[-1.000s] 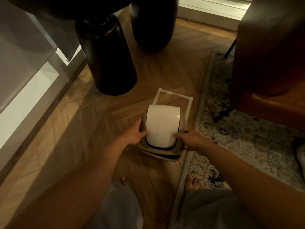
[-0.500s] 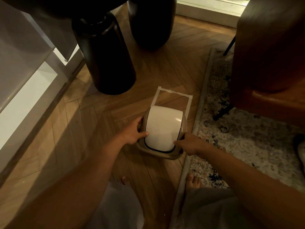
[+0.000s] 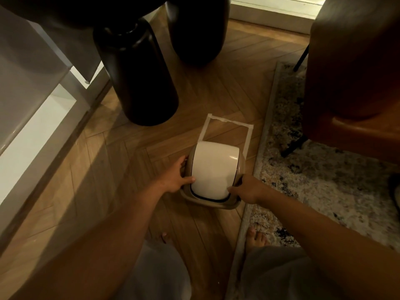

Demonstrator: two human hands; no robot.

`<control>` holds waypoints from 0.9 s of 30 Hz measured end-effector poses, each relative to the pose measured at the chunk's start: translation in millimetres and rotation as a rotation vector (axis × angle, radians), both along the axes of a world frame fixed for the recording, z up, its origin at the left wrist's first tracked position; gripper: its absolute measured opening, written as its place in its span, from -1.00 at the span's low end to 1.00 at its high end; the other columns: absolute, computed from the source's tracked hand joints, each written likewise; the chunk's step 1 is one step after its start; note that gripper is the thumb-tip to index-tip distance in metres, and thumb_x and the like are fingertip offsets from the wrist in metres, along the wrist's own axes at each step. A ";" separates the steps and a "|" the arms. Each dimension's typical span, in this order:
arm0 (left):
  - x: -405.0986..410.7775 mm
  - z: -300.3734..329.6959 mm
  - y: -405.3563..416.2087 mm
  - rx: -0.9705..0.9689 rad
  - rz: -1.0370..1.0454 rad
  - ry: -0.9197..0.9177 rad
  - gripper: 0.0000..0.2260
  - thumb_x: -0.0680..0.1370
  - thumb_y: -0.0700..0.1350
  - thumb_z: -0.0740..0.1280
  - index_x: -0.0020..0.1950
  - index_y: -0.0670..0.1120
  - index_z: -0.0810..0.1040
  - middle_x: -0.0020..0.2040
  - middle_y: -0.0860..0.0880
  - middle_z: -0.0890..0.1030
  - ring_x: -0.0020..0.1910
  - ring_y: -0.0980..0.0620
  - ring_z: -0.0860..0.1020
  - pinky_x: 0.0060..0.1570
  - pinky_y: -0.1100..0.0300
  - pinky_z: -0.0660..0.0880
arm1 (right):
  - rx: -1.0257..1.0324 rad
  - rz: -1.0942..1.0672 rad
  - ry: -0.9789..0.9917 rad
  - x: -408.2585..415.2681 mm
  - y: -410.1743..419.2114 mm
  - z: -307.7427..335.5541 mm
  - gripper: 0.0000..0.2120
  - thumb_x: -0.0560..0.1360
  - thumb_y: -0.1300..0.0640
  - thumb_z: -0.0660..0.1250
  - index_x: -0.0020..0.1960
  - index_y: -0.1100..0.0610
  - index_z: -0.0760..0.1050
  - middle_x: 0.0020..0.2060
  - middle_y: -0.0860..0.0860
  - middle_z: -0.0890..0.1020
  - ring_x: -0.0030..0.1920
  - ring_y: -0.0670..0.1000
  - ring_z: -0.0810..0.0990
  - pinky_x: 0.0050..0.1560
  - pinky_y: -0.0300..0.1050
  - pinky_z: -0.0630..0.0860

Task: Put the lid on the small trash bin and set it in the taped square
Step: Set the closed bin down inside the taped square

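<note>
The small trash bin (image 3: 211, 201) is beige, with a white swing lid (image 3: 213, 169) sitting on top. It stands on the wooden floor, over the near part of the white taped square (image 3: 225, 120). My left hand (image 3: 175, 177) grips the bin's left side, thumb on the lid's edge. My right hand (image 3: 249, 188) holds the right side of the lid frame, fingers touching the white flap. The near edge of the tape is hidden under the bin.
A tall black vase (image 3: 138, 79) stands left of the square, a second dark rounded one (image 3: 197, 29) behind. A patterned rug (image 3: 313, 169) lies to the right, with a brown leather chair (image 3: 355, 68) on it. My bare feet (image 3: 256, 237) are below the bin.
The bin has shifted slightly forward towards the far side of the taped square, both hands moving with it. The lid now sits level on the bin.
</note>
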State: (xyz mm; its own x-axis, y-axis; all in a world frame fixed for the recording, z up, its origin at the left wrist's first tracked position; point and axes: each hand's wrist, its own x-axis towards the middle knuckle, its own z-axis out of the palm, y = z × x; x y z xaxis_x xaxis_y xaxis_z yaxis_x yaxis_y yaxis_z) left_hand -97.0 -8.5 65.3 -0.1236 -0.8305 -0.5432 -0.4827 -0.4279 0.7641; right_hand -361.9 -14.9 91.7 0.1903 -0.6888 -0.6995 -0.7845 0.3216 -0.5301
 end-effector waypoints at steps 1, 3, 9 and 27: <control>-0.5 -1.2 0.2 0.003 0.005 0.006 -0.14 0.47 -0.20 0.51 0.62 -0.07 0.06 0.57 -0.08 0.23 0.53 -0.02 0.22 0.38 0.18 0.22 | 0.003 0.007 -0.012 -1.2 0.3 -0.9 -0.61 0.60 0.07 0.39 0.33 0.28 0.55 0.20 0.21 0.64 0.19 0.16 0.62 0.23 0.06 0.57; -3.2 -2.5 2.2 -0.003 0.033 0.026 -0.18 0.48 -0.24 0.49 0.61 -0.12 0.08 0.57 -0.10 0.23 0.53 -0.01 0.22 0.27 0.33 0.21 | 0.011 0.025 -0.047 -4.3 2.7 -1.5 -0.56 0.61 0.05 0.38 0.40 0.26 0.50 0.26 0.18 0.62 0.25 0.15 0.59 0.29 0.07 0.54; -5.1 0.5 2.4 -0.006 0.031 0.029 -0.20 0.49 -0.25 0.48 0.61 -0.13 0.09 0.57 -0.10 0.23 0.53 -0.03 0.22 0.29 0.30 0.20 | 0.012 0.063 -0.097 -5.8 5.4 2.8 -0.50 0.62 0.03 0.36 0.48 0.24 0.42 0.35 0.16 0.57 0.33 0.14 0.54 0.38 0.07 0.47; 1.4 -12.2 9.0 0.108 -0.199 -0.134 0.22 0.20 0.05 0.68 0.62 0.06 -0.08 0.59 -0.04 0.19 0.55 -0.08 0.17 0.49 -0.09 0.17 | -0.150 0.100 -0.249 -18.4 30.7 -21.1 0.25 0.34 0.11 0.66 0.60 0.10 -0.27 0.59 0.08 0.18 0.59 0.06 0.18 0.56 0.05 0.22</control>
